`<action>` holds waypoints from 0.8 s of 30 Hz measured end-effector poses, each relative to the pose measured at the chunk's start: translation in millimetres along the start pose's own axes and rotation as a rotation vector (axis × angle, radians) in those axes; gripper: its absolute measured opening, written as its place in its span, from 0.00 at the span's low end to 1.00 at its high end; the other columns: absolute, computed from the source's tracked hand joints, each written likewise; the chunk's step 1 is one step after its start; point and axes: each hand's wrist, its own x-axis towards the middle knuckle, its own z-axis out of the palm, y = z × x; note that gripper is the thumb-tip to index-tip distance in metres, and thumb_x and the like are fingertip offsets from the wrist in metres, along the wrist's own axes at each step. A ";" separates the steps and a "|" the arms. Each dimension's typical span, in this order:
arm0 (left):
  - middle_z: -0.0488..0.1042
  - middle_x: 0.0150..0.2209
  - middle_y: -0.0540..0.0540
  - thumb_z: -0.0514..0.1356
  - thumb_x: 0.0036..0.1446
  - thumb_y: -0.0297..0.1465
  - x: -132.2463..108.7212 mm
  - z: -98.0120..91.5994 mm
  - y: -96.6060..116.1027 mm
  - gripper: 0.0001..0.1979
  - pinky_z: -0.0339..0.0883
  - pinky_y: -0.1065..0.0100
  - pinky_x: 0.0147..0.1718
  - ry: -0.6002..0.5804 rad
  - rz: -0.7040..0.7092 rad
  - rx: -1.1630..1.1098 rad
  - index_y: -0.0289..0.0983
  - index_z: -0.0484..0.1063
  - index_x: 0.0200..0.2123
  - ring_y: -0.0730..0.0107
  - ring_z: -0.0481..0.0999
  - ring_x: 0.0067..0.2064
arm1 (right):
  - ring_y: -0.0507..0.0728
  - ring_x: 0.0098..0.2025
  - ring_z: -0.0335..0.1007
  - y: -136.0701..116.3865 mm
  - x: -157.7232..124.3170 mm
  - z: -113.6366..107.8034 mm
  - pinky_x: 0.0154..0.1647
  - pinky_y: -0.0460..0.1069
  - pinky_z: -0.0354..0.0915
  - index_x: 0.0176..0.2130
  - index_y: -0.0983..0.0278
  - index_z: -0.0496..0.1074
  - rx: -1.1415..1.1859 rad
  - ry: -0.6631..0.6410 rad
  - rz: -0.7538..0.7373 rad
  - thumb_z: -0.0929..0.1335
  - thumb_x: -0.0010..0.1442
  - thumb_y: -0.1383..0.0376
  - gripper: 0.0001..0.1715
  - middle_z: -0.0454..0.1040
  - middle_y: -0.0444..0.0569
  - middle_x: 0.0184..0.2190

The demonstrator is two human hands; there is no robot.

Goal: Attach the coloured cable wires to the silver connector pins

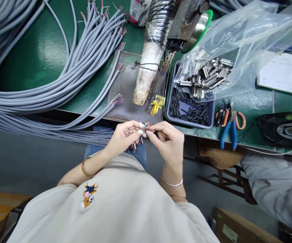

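At the near edge of the green bench (49,50), our left hand (125,134) and right hand (170,137) both pinch the coloured wires (145,127) between fingertips. Looks like strand sorting; next move probably wants left steady, right working single wires.

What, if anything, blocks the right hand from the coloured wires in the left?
Nothing visible: the right hand reaches right to the coloured wires, which the left hand pinches from the other side.

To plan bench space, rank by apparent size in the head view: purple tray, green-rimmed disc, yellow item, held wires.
1. Purple tray
2. Green-rimmed disc
3. Yellow item
4. Held wires, by visible part only
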 end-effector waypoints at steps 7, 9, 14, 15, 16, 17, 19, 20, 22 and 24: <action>0.77 0.25 0.51 0.72 0.54 0.34 0.9 -1.4 -8.5 0.14 0.70 0.74 0.28 0.009 -0.011 -0.003 0.32 0.77 0.40 0.76 0.76 0.26 | 0.48 0.25 0.66 3.7 0.8 1.8 0.26 0.46 0.61 0.33 0.63 0.80 0.009 0.006 0.058 0.75 0.59 0.67 0.02 0.78 0.45 0.31; 0.78 0.26 0.50 0.72 0.54 0.34 1.3 -2.1 -11.3 0.15 0.71 0.74 0.29 0.002 -0.006 -0.007 0.32 0.77 0.41 0.76 0.77 0.27 | 0.48 0.26 0.67 3.8 0.9 2.2 0.25 0.46 0.61 0.33 0.63 0.79 -0.006 0.016 0.030 0.74 0.60 0.69 0.03 0.78 0.44 0.31; 0.80 0.28 0.48 0.73 0.54 0.38 3.3 -5.7 -10.9 0.17 0.74 0.71 0.31 -0.018 0.010 -0.030 0.33 0.79 0.41 0.73 0.78 0.29 | 0.49 0.29 0.73 4.0 -3.3 5.9 0.29 0.45 0.66 0.35 0.61 0.77 -0.131 0.041 -0.220 0.74 0.62 0.72 0.07 0.78 0.42 0.29; 0.81 0.29 0.47 0.73 0.54 0.39 4.1 -6.6 -9.7 0.16 0.74 0.71 0.32 -0.020 0.013 -0.048 0.33 0.80 0.40 0.72 0.79 0.29 | 0.49 0.30 0.75 4.2 -5.1 6.5 0.31 0.45 0.68 0.36 0.61 0.77 -0.185 0.020 -0.314 0.74 0.62 0.73 0.07 0.79 0.42 0.30; 0.81 0.29 0.47 0.73 0.54 0.39 4.9 -7.4 -8.4 0.16 0.74 0.71 0.32 -0.020 0.016 -0.069 0.34 0.80 0.39 0.72 0.79 0.30 | 0.50 0.32 0.76 4.6 -6.9 6.7 0.33 0.45 0.69 0.38 0.60 0.77 -0.241 -0.016 -0.408 0.74 0.62 0.73 0.08 0.80 0.43 0.32; 0.81 0.30 0.47 0.73 0.54 0.39 5.7 -8.1 -7.1 0.15 0.74 0.71 0.32 -0.016 0.020 -0.091 0.34 0.80 0.39 0.72 0.79 0.30 | 0.50 0.32 0.77 5.2 -8.6 6.4 0.33 0.45 0.69 0.39 0.60 0.77 -0.283 -0.063 -0.483 0.73 0.63 0.73 0.08 0.82 0.44 0.33; 0.81 0.29 0.47 0.73 0.54 0.37 7.0 -8.9 -4.8 0.14 0.74 0.72 0.32 -0.008 0.030 -0.122 0.34 0.80 0.38 0.74 0.78 0.29 | 0.50 0.32 0.77 6.7 -10.8 4.1 0.31 0.46 0.68 0.42 0.59 0.78 -0.291 -0.092 -0.519 0.73 0.64 0.71 0.08 0.83 0.44 0.35; 0.81 0.29 0.47 0.73 0.54 0.36 7.4 -9.0 -3.9 0.13 0.73 0.72 0.31 -0.008 0.036 -0.130 0.34 0.80 0.38 0.74 0.78 0.28 | 0.50 0.31 0.75 7.5 -10.9 2.1 0.28 0.46 0.67 0.44 0.58 0.79 -0.265 -0.040 -0.474 0.73 0.65 0.70 0.08 0.82 0.44 0.35; 0.83 0.30 0.46 0.72 0.55 0.35 7.4 -8.5 -3.0 0.11 0.73 0.73 0.29 -0.016 0.042 -0.126 0.34 0.80 0.38 0.76 0.77 0.26 | 0.50 0.26 0.70 9.0 -9.0 -2.7 0.25 0.47 0.62 0.46 0.56 0.80 -0.210 0.144 -0.325 0.72 0.66 0.68 0.10 0.80 0.42 0.32; 0.84 0.32 0.45 0.71 0.56 0.33 6.7 -7.6 -3.2 0.10 0.72 0.73 0.27 -0.027 0.034 -0.111 0.34 0.80 0.39 0.76 0.76 0.25 | 0.50 0.24 0.64 9.6 -4.5 -6.9 0.24 0.47 0.60 0.47 0.56 0.81 -0.210 0.265 -0.222 0.72 0.66 0.68 0.11 0.77 0.42 0.30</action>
